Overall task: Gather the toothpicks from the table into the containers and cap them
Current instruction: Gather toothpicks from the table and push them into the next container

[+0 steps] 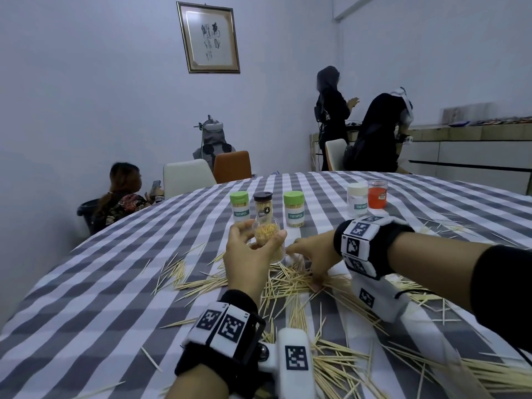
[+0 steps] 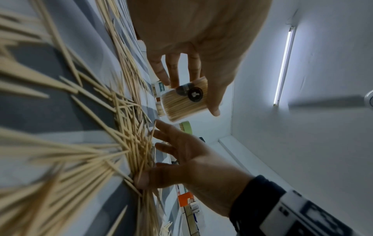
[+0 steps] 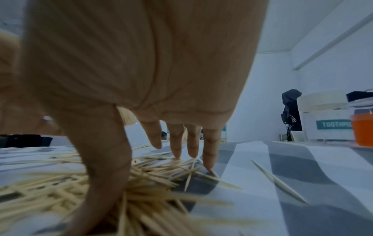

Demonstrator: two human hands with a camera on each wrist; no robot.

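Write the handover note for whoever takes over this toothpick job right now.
Left hand grips a clear plastic container packed with toothpicks, uncapped, held above the checked tablecloth.
Right hand is spread open, fingers pressing the loose wooden toothpicks.
Done: five capped containers stand behind.
Left: cap the held one; many toothpicks remain to gather.

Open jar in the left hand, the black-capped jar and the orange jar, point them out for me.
Open jar point(image 2: 184, 102): left wrist view, on its toothpick-filled clear side.
Black-capped jar point(image 1: 263, 211): head view, on its clear body under the cap.
Orange jar point(image 1: 377, 197): head view, on its orange body.
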